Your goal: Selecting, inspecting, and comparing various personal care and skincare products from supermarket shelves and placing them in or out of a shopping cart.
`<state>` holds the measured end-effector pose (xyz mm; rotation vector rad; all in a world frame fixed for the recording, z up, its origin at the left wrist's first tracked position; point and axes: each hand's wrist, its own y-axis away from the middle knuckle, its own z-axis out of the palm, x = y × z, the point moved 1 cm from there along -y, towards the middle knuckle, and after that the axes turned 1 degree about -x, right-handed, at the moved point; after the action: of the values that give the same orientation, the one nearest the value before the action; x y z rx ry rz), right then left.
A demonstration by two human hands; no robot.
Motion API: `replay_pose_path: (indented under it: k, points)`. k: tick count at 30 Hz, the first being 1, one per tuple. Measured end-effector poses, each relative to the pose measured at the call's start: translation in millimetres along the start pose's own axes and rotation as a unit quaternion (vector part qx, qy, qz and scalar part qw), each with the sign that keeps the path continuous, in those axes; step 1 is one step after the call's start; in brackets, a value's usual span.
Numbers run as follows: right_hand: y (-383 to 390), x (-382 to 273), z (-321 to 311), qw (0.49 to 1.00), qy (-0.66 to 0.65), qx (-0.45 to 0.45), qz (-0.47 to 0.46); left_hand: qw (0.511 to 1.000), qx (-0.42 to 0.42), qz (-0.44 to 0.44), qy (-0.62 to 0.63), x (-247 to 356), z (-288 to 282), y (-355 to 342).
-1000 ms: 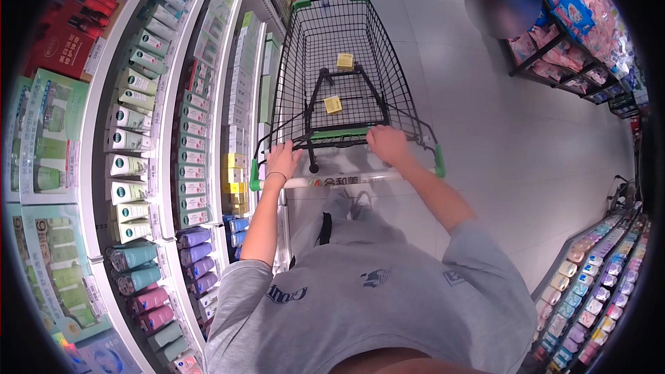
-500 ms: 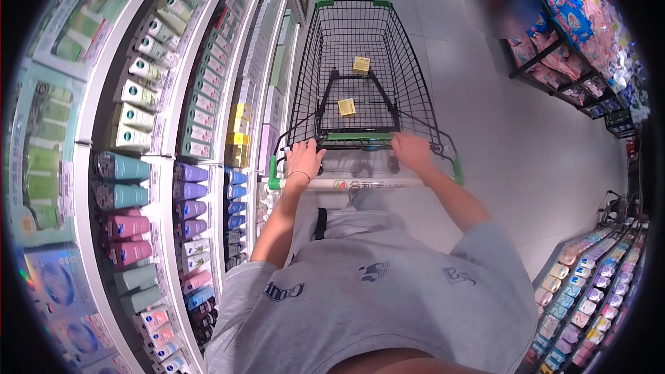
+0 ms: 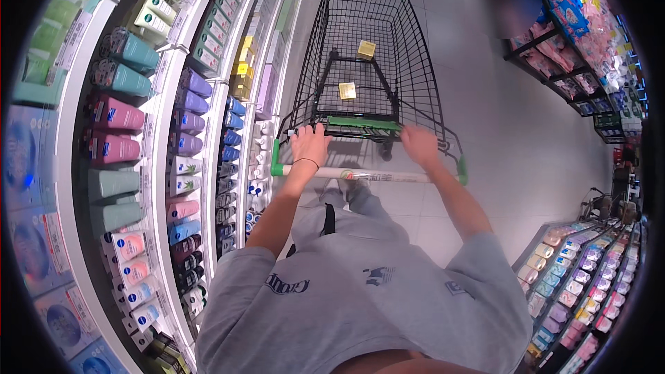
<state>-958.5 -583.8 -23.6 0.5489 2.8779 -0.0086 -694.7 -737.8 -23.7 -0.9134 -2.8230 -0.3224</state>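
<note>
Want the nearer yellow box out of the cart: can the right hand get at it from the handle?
Probably yes. The right hand rests on the cart handle, the black wire cart is open-topped, and nothing covers the nearer yellow box.

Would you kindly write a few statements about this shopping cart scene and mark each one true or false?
1. Both hands rest on the cart handle: the left hand and the right hand grip the handle. True.
2. The shopping cart is piled full of goods. False: only two small yellow boxes lie in it.
3. Shelves of bottles stand on the person's left. True.
4. The cart's wire basket is red. False: it is black with green trim.
5. The person wears a grey shirt. True.
</note>
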Motion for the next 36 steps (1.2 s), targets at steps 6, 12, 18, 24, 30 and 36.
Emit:
replay_pose_path:
  k: [6, 12, 18, 24, 30, 36]
  points:
    - [83.2, -26.9, 11.1, 0.999, -0.008, -0.016, -0.043, 0.999, 0.007, -0.041, 0.004, -5.7, 5.5, 94.7]
    - [165.9, -48.3, 2.5, 0.996, 0.0, -0.089, 0.017, 0.999, -0.003, -0.037, 0.023, -4.6, 26.0, 180.9]
    - [243.5, -71.0, 11.0, 0.996, -0.009, -0.086, 0.005, 0.997, -0.033, -0.035, 0.058, -11.2, 34.7, 270.4]
    - [324.3, -87.5, 18.8, 0.997, -0.002, -0.078, -0.012, 0.997, -0.035, -0.041, 0.05, -10.8, 48.7, 358.4]
    - [400.3, -101.3, 22.5, 0.996, -0.009, -0.085, -0.027, 0.998, -0.008, -0.054, 0.043, -2.0, 65.4, 447.9]
    - [480.6, -114.7, 43.1, 0.998, -0.018, -0.062, -0.02, 0.998, 0.015, -0.054, 0.009, 2.7, 89.1, 524.8]
